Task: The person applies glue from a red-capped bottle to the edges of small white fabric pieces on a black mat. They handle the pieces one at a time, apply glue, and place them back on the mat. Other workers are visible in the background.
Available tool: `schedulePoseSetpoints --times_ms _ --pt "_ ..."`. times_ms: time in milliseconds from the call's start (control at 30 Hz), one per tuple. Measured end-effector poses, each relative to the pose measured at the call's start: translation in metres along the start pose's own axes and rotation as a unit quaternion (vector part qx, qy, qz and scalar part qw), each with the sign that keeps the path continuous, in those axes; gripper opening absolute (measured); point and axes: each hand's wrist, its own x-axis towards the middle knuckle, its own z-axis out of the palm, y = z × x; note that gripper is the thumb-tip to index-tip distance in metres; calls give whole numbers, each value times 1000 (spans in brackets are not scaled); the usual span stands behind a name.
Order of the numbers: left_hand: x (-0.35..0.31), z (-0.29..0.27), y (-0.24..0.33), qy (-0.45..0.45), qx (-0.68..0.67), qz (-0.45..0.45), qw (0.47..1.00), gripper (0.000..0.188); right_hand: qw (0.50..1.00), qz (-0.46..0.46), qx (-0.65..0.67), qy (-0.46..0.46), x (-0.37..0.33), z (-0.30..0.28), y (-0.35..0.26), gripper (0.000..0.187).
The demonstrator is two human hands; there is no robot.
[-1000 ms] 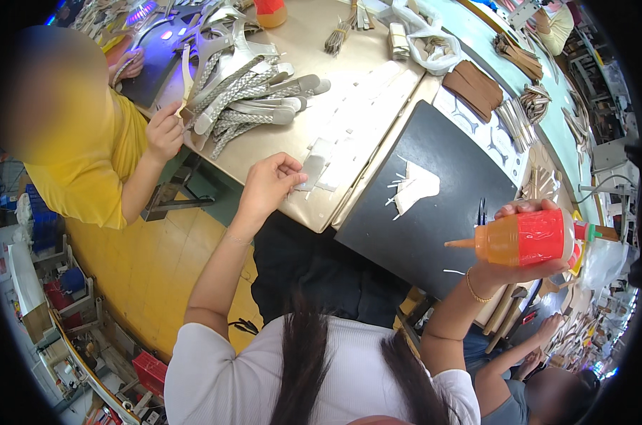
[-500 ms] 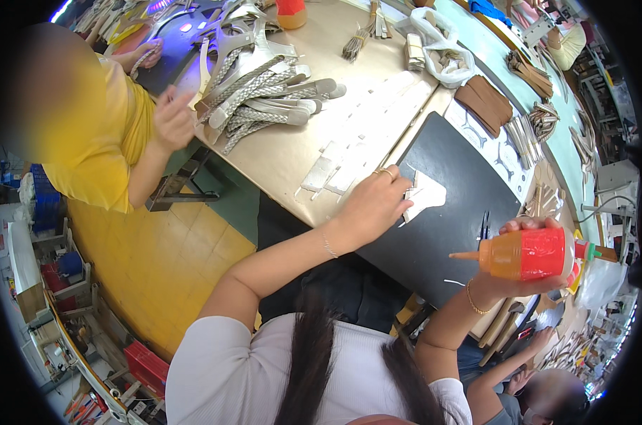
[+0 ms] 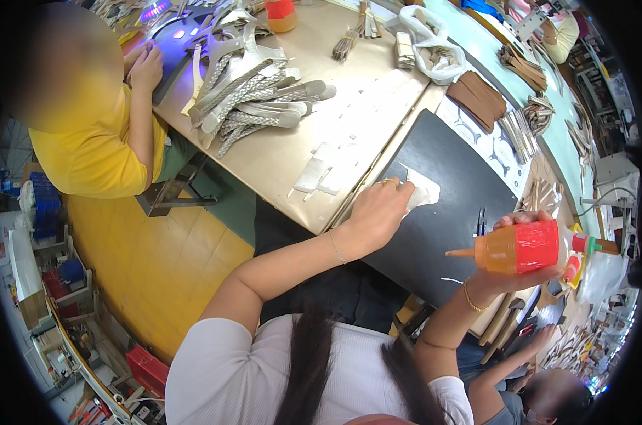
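My left hand [image 3: 379, 217] is closed on the edge of a small, flat white piece [image 3: 424, 192] over a black board [image 3: 445, 152]. Its fingertips pinch the piece's left side and hide part of it. Wrapped around a squeeze bottle [image 3: 537, 246] is my right hand [image 3: 508, 282], at the right side of the board. The bottle lies on its side in that hand, with amber contents, a red band and a thin orange nozzle pointing left. Dark tweezers [image 3: 481, 221] rest on the board behind the nozzle. A short white strip [image 3: 451, 279] lies near the board's front edge.
Braided silver-grey straps [image 3: 253, 99] are heaped on the paper-covered table [image 3: 321, 53]. Another orange bottle [image 3: 281, 15] stands behind them. Brown strips [image 3: 475, 100] and a white plastic bag [image 3: 440, 60] lie beyond the board. A co-worker in yellow [image 3: 87, 152] sits at left.
My left hand has shifted slightly toward me and turned over the white piece's edge. The bottle stays nearly in place. The co-worker in yellow has drawn both hands together near the purple light.
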Motion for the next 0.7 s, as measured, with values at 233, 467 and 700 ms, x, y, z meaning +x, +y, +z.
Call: schedulePoseSetpoints --times_ms 233,467,700 --pt "2 3 -8 15 -76 37 996 32 1000 -18 -8 11 0 -4 -2 89" --pt "9 -1 -23 -83 -217 -18 973 34 1000 -20 -2 9 4 -2 -2 89" --pt "13 -16 -28 -156 -463 -170 856 43 997 -55 24 48 6 5 5 92"
